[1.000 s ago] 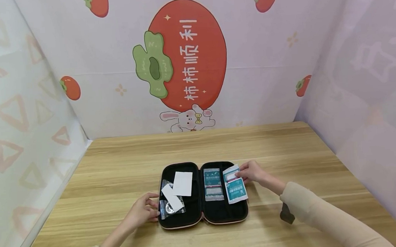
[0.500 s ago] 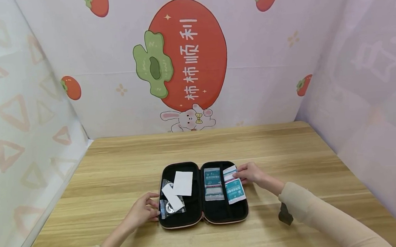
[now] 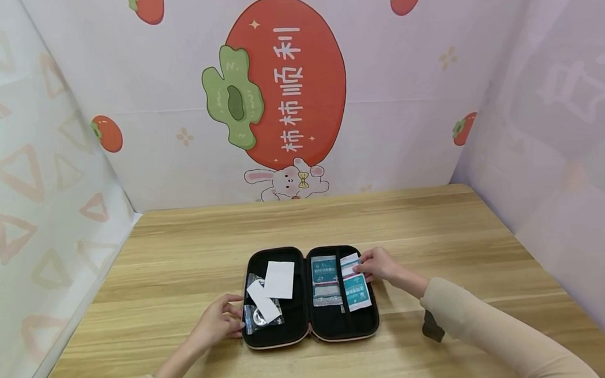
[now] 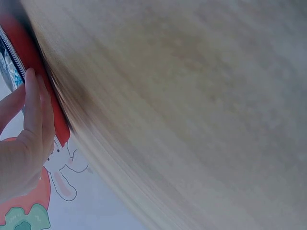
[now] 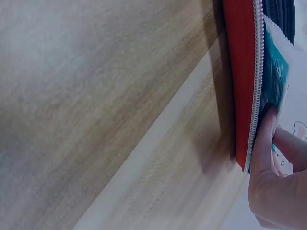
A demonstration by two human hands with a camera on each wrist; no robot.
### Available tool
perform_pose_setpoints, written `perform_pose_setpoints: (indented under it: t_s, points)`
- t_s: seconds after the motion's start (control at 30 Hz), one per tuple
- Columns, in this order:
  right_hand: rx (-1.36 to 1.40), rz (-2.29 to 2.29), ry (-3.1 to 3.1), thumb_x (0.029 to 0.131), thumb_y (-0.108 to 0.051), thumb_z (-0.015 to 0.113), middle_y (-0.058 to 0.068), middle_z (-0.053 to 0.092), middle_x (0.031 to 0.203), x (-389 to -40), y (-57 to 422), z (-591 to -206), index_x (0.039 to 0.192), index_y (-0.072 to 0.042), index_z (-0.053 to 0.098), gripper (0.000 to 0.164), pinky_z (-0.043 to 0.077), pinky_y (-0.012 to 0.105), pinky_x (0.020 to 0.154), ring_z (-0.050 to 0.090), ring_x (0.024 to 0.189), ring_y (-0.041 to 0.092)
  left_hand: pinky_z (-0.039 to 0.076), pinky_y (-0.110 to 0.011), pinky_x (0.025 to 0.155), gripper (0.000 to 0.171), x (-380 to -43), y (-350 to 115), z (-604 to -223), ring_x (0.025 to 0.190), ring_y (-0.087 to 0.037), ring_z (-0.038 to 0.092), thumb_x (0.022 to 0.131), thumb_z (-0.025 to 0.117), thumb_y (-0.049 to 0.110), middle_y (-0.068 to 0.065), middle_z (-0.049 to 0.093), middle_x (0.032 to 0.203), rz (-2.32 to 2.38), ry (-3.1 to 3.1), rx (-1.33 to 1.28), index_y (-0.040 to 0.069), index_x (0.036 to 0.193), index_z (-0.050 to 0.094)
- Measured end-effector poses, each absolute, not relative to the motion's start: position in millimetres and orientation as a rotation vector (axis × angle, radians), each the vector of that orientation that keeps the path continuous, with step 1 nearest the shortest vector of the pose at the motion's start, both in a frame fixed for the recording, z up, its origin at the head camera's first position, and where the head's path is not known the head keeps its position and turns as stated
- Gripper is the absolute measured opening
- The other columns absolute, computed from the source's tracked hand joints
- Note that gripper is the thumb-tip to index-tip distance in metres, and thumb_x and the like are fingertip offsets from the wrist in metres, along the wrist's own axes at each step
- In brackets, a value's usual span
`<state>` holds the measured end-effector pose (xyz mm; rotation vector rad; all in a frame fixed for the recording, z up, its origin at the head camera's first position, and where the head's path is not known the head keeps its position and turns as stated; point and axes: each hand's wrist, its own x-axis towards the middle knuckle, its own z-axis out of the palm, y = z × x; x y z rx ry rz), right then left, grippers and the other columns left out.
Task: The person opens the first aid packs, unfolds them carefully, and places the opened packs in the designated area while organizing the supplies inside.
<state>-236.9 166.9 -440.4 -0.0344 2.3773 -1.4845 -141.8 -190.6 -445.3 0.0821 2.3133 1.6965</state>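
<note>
Lower centre: apparently settling flat teal-and-white rectangular sachet (image 3: 358,293), pinched in right hand (image 3: 382,263), into black-lined red zip case (image 3: 325,328); touching its left side with left hand (image 3: 217,322) (unclenched). Next: probably pressing flat.

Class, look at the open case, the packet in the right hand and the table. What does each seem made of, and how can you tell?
Case: probably fabric outside, matt red with a fine woven look; the zip has silvery teeth, possibly metal.
Packet: thin paper or plastic film, judging by its jagged edge.
Table: wood or wood-look laminate, smooth, with streaky grain.
</note>
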Motion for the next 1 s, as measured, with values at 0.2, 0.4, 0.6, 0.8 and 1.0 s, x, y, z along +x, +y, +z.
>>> perform_pose_setpoints:
  t_s: [0.2, 0.4, 0.6, 0.8, 1.0]
  points:
    - [0.022, -1.466, 2.384, 0.079, -0.001, 0.061, 0.008, 0.062, 0.068, -237, 159, -441, 0.085, 0.008, 0.059, 0.011, 0.055, 0.025, 0.052, 0.057, 0.055, 0.011, 0.056, -0.035, 0.058, 0.051, -142, -190, -445, 0.067, -0.019, 0.058, 0.070, 0.052, -0.019, -0.016, 0.052, 0.085, 1.689, 2.319, 0.073, -0.016, 0.119, 0.036]
    - [-0.033, -1.503, 2.357, 0.080, 0.000, 0.059, 0.010, 0.062, 0.070, -238, 153, -442, 0.086, 0.010, 0.056, 0.011, 0.055, 0.027, 0.053, 0.058, 0.056, 0.011, 0.056, -0.035, 0.058, 0.051, -142, -189, -445, 0.067, -0.018, 0.058, 0.070, 0.052, -0.019, -0.015, 0.052, 0.085, 1.686, 2.319, 0.074, -0.015, 0.118, 0.036]
    - [-0.095, -1.513, 2.341, 0.081, 0.001, 0.058, 0.017, 0.064, 0.075, -236, 154, -441, 0.105, 0.018, 0.050, 0.031, 0.056, 0.030, 0.055, 0.058, 0.056, 0.013, 0.056, -0.035, 0.058, 0.051, -140, -188, -445, 0.066, -0.019, 0.057, 0.070, 0.053, -0.020, -0.016, 0.051, 0.085, 1.697, 2.315, 0.076, -0.016, 0.118, 0.035]
    - [-0.129, -1.542, 2.304, 0.078, 0.009, 0.053, 0.024, 0.062, 0.083, -228, 160, -436, 0.118, 0.021, 0.037, 0.045, 0.056, 0.034, 0.061, 0.059, 0.063, 0.016, 0.056, -0.035, 0.058, 0.050, -140, -188, -445, 0.066, -0.018, 0.057, 0.071, 0.052, -0.020, -0.016, 0.052, 0.084, 1.696, 2.317, 0.088, -0.017, 0.118, 0.035]
    - [-0.041, -1.544, 2.336, 0.076, 0.014, 0.054, 0.018, 0.061, 0.082, -224, 157, -436, 0.122, 0.015, 0.038, 0.048, 0.056, 0.034, 0.063, 0.061, 0.072, 0.021, 0.056, -0.035, 0.058, 0.050, -140, -188, -446, 0.066, -0.018, 0.057, 0.070, 0.052, -0.019, -0.016, 0.051, 0.084, 1.700, 2.318, 0.082, -0.016, 0.118, 0.036]
